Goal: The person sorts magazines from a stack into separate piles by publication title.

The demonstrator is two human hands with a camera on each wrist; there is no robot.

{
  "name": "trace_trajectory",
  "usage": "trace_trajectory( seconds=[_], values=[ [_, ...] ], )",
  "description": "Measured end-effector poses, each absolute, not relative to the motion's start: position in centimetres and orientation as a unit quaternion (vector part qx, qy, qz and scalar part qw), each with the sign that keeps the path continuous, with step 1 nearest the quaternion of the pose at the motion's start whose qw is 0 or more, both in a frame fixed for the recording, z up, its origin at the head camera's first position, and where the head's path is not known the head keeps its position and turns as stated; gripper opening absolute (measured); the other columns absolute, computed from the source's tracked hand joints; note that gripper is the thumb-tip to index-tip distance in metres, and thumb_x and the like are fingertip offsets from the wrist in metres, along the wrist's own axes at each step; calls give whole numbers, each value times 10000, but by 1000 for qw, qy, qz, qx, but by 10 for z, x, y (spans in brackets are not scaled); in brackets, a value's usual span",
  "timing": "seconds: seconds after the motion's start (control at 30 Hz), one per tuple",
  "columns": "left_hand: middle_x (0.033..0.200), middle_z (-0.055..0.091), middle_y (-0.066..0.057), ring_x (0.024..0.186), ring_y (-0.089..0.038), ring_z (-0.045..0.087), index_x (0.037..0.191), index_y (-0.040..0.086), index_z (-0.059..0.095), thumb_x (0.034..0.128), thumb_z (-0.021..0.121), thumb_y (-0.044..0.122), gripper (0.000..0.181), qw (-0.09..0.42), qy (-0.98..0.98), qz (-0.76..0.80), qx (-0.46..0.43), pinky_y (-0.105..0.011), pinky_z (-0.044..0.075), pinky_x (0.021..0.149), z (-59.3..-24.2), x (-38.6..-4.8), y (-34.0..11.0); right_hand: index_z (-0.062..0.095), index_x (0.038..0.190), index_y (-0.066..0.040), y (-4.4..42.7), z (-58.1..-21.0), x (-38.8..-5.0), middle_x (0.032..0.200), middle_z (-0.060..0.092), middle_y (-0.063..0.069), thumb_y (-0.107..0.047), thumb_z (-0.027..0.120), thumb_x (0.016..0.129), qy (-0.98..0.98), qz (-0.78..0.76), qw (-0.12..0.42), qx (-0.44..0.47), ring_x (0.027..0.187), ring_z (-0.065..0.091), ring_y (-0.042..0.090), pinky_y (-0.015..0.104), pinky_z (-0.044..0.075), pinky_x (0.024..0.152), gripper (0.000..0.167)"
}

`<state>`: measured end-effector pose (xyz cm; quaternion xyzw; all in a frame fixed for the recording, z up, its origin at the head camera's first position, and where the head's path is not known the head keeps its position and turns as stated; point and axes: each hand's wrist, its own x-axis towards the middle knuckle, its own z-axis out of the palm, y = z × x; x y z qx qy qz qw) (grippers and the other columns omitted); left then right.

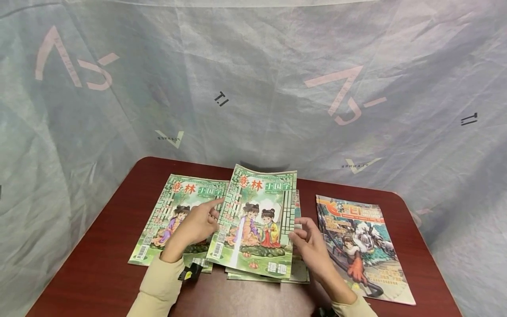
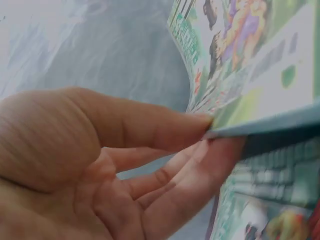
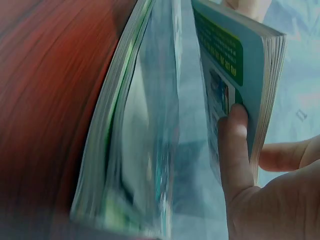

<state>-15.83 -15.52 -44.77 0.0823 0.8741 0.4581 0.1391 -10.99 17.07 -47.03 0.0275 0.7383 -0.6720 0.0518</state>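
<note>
The raised Chinese children's magazine (image 1: 261, 220) hides most of the magazines (image 1: 300, 274) below it, and the left hand (image 1: 198, 224) covers part of a matching magazine (image 1: 152, 242) nearer the desk's (image 1: 104, 246) left edge. Held above the desk's middle, its title end points toward the far edge, long axis running near to far. Its green cover shows two robed figures. The left hand pinches its left edge; the right hand (image 1: 314, 251) grips its right.
</note>
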Motion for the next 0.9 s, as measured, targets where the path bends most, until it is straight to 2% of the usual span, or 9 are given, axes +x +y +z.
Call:
trace_trajectory(
  seconds=[0.1, 0.23, 0.3, 0.53, 0.7, 0.83, 0.9],
  values=[
    [1055, 632, -82, 660, -146, 374, 1672, 18, 469, 971, 550, -129, 721, 137, 878, 449, 93, -287, 344, 603, -445, -159, -167, 483, 1373, 50, 158, -470, -111, 864, 690, 44, 104, 596, 1064, 735, -677, 41, 16, 660, 519, 102, 264, 534, 597, 333],
    [978, 563, -76, 642, -146, 265, 1677, -11, 440, 1005, 518, -128, 687, 131, 879, 448, 103, -295, 299, 612, -443, -161, -182, 485, 1375, 57, 142, -469, -113, 892, 687, 67, 114, 590, 1063, 727, -686, 34, 0, 704, 552, 117, 263, 555, 627, 334],
    [961, 549, -74, 645, -138, 259, 1676, -22, 435, 997, 511, -139, 693, 127, 881, 444, 104, -289, 301, 614, -442, -162, -189, 484, 1382, 48, 135, -468, -113, 900, 679, 79, 110, 589, 1066, 724, -689, 39, -7, 700, 545, 127, 265, 545, 621, 338],
    [979, 620, -66, 676, -144, 368, 1641, -65, 461, 973, 526, -135, 674, 104, 908, 389, 119, -330, 389, 682, -439, -160, -215, 473, 1368, 25, 106, -463, -117, 842, 609, 66, 102, 589, 1065, 712, -699, 63, -27, 627, 484, 120, 264, 492, 593, 333],
    [1003, 627, -104, 679, -153, 381, 1629, -97, 456, 983, 515, -150, 651, 100, 906, 394, 120, -288, 370, 614, -439, -159, -237, 460, 1393, 0, 85, -466, -119, 856, 586, 55, 71, 585, 1080, 700, -708, 84, -28, 563, 431, 108, 265, 461, 532, 345],
    [1036, 652, -120, 640, -146, 389, 1631, -91, 457, 993, 511, -137, 642, 100, 913, 380, 112, -284, 360, 561, -444, -159, -253, 465, 1401, 13, 67, -473, -120, 913, 639, 88, 54, 593, 1081, 700, -709, 82, -40, 614, 505, 126, 267, 513, 581, 348],
    [1034, 660, -113, 650, -150, 410, 1621, -95, 466, 979, 521, -132, 645, 99, 920, 364, 109, -294, 376, 581, -447, -159, -261, 464, 1401, 28, 59, -478, -120, 948, 670, 120, 54, 590, 1084, 701, -707, 80, -49, 671, 560, 135, 269, 550, 623, 342]
  ],
)
